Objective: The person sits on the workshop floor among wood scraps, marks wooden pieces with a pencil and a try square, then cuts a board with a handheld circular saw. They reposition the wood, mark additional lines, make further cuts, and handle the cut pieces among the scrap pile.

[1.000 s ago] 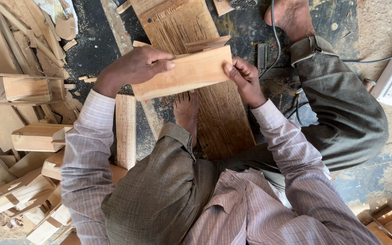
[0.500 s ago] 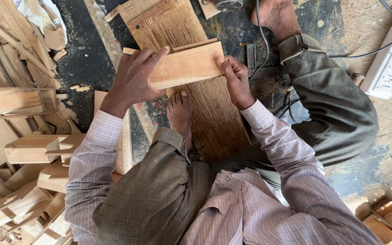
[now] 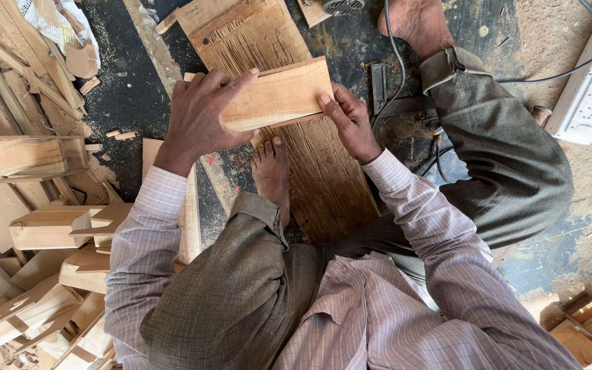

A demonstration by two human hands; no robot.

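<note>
- Left hand (image 3: 203,113): palm down, fingers spread over the left end of a pale wooden block (image 3: 279,96); the index finger lies along its top edge. Wrist and striped sleeve run back toward 7 o'clock.
- Right hand (image 3: 351,123): fingertips pinch the block's right end from the 4 o'clock side, thumb toward its lower edge; the forearm slopes away to 5 o'clock.
- Wooden block: held by both hands, long axis tilted slightly up to the right, above a long scored plank (image 3: 296,164) on the dark floor.
- Bare foot (image 3: 272,171): rests on the plank at 6 o'clock of the block, toes just beneath it.
- 2nd foot (image 3: 416,24): at 1 o'clock, beside a black cable (image 3: 395,65).
- White power strip (image 3: 590,89): rectangular, at 3 o'clock, well apart from the hands.
- Cut wooden pieces (image 3: 49,226): piled at 8 o'clock; printed paper (image 3: 53,20) lies at 11 o'clock.
</note>
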